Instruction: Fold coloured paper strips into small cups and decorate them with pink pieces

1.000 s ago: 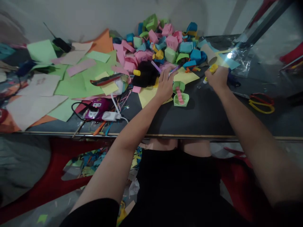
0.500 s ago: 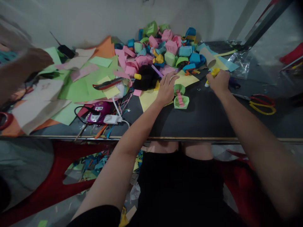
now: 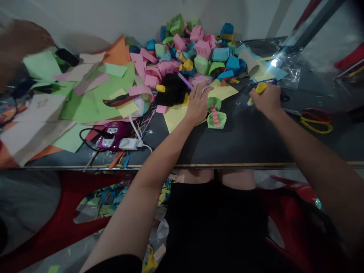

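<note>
My left hand (image 3: pixel 198 103) lies with its fingers spread over yellow paper (image 3: pixel 176 118), its fingertips near a purple strip (image 3: pixel 185 80). Whether it touches the strip cannot be made out. Just right of this hand sits a small green paper piece (image 3: pixel 217 120) with a folded pink strip across it. My right hand (image 3: pixel 266 98) is closed around a yellow tube (image 3: pixel 261 88) with a white tip, held low over the dark table (image 3: pixel 241 148). Beyond both hands is a heap of folded paper shapes (image 3: pixel 203 49) in pink, green, blue and yellow.
Scissors (image 3: pixel 316 120) with red and yellow handles lie at the right. A cardboard roll (image 3: pixel 248 62) is at the back. Coloured sheets (image 3: pixel 93 94) cover the left, beside a purple power socket (image 3: pixel 113 136). Another person's arm (image 3: pixel 24 45) reaches in at the upper left.
The view has shifted slightly. The yellow tube shows more clearly in my right hand. At the left, the other person's arm has moved up and away. A bright glint now shows on the plastic at the back right.
</note>
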Demonstrator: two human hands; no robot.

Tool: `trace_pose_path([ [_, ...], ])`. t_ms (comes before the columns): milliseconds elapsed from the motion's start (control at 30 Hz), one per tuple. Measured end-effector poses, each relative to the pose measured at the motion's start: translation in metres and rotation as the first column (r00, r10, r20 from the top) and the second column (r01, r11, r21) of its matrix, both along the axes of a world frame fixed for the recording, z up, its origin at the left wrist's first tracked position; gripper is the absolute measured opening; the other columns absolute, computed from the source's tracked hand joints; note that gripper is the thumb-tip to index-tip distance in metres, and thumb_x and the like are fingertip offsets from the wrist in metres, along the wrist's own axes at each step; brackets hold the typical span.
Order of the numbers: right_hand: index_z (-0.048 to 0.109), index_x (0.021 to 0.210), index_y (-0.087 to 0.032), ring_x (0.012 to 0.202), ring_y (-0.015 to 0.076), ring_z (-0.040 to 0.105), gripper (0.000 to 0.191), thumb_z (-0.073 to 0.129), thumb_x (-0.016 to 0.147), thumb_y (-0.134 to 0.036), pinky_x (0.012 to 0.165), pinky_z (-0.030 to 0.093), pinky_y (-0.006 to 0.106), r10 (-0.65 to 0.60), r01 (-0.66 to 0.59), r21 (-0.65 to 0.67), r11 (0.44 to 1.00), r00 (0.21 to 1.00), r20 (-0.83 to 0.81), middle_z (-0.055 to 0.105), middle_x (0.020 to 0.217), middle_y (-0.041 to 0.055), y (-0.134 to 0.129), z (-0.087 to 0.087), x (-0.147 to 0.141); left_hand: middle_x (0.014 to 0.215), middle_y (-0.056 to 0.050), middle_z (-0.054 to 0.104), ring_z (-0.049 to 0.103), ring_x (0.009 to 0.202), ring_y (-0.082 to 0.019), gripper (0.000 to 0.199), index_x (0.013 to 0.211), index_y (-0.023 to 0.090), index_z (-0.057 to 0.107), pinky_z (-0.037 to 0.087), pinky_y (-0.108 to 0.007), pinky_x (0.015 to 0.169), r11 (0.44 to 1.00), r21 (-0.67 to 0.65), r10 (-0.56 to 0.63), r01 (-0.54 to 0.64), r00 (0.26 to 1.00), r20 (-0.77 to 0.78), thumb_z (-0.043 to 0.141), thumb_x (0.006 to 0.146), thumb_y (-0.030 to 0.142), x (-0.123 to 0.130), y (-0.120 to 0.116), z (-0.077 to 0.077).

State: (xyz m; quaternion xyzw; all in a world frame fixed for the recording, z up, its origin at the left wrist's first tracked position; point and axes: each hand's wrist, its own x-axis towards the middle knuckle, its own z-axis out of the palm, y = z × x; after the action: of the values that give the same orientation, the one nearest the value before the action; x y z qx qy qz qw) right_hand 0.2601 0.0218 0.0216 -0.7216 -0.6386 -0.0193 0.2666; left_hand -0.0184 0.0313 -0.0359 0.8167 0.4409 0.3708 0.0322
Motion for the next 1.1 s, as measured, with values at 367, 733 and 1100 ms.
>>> trace_pose_path([
  [367,0.032,0.057,-0.027,0.059,0.0166,0.035,0.041,0.066,0.079,-0.020,0.069,0.029,0.039,0.030,-0.028,-0.042,0.999,0.999,0.045,0.031,0.053,-0.0018,-0.026,0.006,0.008,0.154,-0.013,0.048,0.037,0.151,-0.029,0.049,0.139,0.024,0.051,0.024,-0.053,0.128,1.000,0.001,-0.005,0.005,1.000,0.028,0.041,0.093,0.012,0.000,0.006,-0.004],
  [733,0.034,0.057,-0.028,0.071,0.0222,0.048,0.036,0.066,0.074,-0.023,0.072,0.033,0.039,-0.004,0.004,0.010,1.000,1.000,-0.008,0.038,0.053,0.0001,0.034,0.003,0.018,0.150,-0.016,0.052,0.040,0.149,-0.030,0.038,0.135,0.020,0.055,0.030,-0.052,0.126,0.998,0.060,-0.005,0.006,1.000,-0.023,0.046,0.098,0.021,0.000,-0.001,-0.002],
  [1100,0.050,0.063,-0.023,0.070,0.0232,0.054,0.023,0.058,0.083,-0.033,0.071,0.036,0.037,0.051,-0.045,-0.081,0.996,0.996,0.073,0.060,0.067,0.0091,-0.024,0.000,0.010,0.151,-0.014,0.051,0.041,0.147,-0.030,0.037,0.135,0.020,0.055,0.030,-0.054,0.124,0.997,0.068,-0.022,0.021,1.000,0.020,0.041,0.101,0.022,0.002,0.005,-0.008],
])
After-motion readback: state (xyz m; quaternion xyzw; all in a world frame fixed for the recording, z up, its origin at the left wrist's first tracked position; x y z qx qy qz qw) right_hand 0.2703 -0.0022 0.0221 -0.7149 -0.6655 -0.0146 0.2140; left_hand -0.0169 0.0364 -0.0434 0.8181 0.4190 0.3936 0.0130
